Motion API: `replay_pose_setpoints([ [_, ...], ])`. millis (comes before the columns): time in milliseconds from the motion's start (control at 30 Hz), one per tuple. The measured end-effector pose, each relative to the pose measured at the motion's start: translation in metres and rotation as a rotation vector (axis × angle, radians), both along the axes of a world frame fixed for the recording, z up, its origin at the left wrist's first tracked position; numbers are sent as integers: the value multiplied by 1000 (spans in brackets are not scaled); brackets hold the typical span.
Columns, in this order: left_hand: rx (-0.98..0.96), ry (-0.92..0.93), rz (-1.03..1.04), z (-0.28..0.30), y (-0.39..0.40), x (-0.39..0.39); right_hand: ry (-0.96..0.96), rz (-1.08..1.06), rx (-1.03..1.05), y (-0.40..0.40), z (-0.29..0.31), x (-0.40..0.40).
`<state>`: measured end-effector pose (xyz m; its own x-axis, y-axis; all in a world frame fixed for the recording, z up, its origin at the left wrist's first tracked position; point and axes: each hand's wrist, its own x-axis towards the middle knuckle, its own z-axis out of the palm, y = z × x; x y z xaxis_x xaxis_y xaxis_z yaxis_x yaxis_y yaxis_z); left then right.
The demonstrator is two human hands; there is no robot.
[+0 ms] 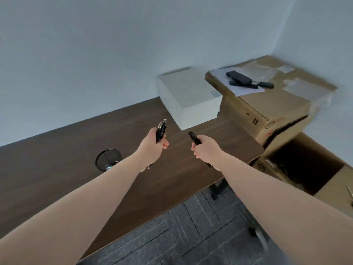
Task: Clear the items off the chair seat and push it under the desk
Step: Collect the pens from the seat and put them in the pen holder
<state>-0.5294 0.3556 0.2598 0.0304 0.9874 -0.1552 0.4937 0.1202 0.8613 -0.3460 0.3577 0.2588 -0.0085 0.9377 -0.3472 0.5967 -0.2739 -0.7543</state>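
Note:
Both my arms reach out over a dark wooden desk (57,169). My left hand (152,148) grips a bunch of black pens (161,130), whose silver tips stick up above my fist. My right hand (205,150) is closed around another black pen (193,138), its end pointing up and to the left. Both hands hover above the middle of the desk top. The chair does not show in this view.
A black mesh pen cup (108,159) stands on the desk to the left of my left arm. A white box (191,96) sits at the desk's far end. Cardboard boxes (277,104) stand to the right, one of them open (305,165). Grey carpet (181,236) lies below.

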Motion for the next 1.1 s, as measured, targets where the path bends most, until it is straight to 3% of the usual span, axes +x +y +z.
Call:
replay_pose_setpoints([
  [300, 84, -88, 311, -7, -6, -122, 190, 120, -15, 28, 10, -154],
  [667, 130, -280, 489, -32, 8, -174, 505, 78, -105, 51, -14, -258],
  [933, 29, -348, 504, -63, 18, -181, 504, -18, -121, 64, -54, -285],
  [1100, -36, -335, 491, -73, 16, -180, 367, 51, -124, 61, -68, -290],
])
